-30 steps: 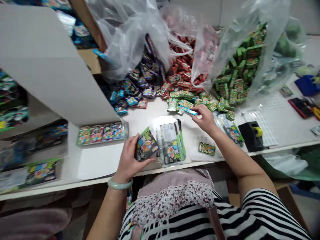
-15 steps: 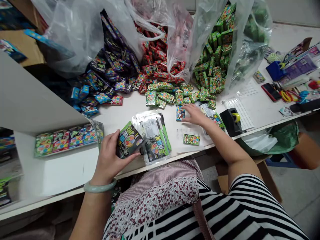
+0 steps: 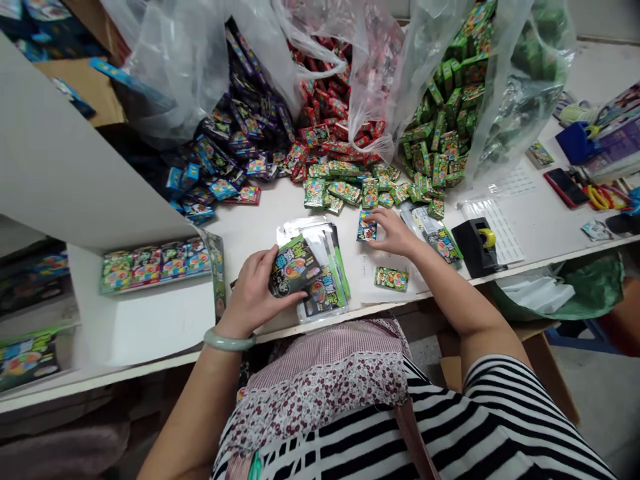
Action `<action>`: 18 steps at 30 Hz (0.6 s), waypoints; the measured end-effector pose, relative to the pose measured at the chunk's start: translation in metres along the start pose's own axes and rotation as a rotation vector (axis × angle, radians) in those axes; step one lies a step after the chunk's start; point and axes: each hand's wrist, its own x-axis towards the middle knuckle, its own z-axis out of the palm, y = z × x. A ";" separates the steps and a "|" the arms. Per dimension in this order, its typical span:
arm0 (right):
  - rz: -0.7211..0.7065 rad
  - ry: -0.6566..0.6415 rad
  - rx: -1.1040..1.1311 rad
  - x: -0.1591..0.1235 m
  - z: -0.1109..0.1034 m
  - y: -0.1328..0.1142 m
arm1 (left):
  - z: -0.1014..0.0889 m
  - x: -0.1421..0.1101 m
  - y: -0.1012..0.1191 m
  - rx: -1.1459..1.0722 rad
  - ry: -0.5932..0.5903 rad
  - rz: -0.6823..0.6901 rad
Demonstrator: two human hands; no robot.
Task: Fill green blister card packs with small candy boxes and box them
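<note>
My left hand (image 3: 256, 291), with a pale bangle at the wrist, is closed on a flat black-and-green printed packet (image 3: 296, 268). It holds the packet tilted over the left side of a stack of clear-fronted printed pouches (image 3: 324, 301). My right hand (image 3: 393, 233) rests on the table with thumb and fingers around the right side of a small blue candy box (image 3: 367, 227). Just below that hand a small green box (image 3: 391, 279) lies on a white printed sheet (image 3: 369, 285). Another printed pouch (image 3: 440, 243) lies partly behind my right forearm.
Along the back, plastic bags spill purple boxes (image 3: 245, 133), red boxes (image 3: 327, 107) and green boxes (image 3: 440, 133). A tape dispenser (image 3: 473, 250) stands at right, with a phone (image 3: 565, 187) farther off. At left, an open display box (image 3: 160, 327) holds a row of small boxes.
My left hand has carried the black-and-green packet rightward, so it now overlaps the pouch stack. My right hand stays at the small blue candy box. The whole view has shifted somewhat.
</note>
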 end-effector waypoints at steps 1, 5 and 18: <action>-0.059 0.051 0.038 -0.001 -0.006 -0.014 | 0.001 0.002 0.000 0.006 0.001 0.005; -0.259 0.010 0.043 -0.003 -0.032 -0.073 | 0.004 0.007 0.001 0.024 0.015 0.034; -0.409 -0.282 0.057 0.017 -0.014 -0.103 | 0.005 0.002 0.005 -0.057 -0.021 0.088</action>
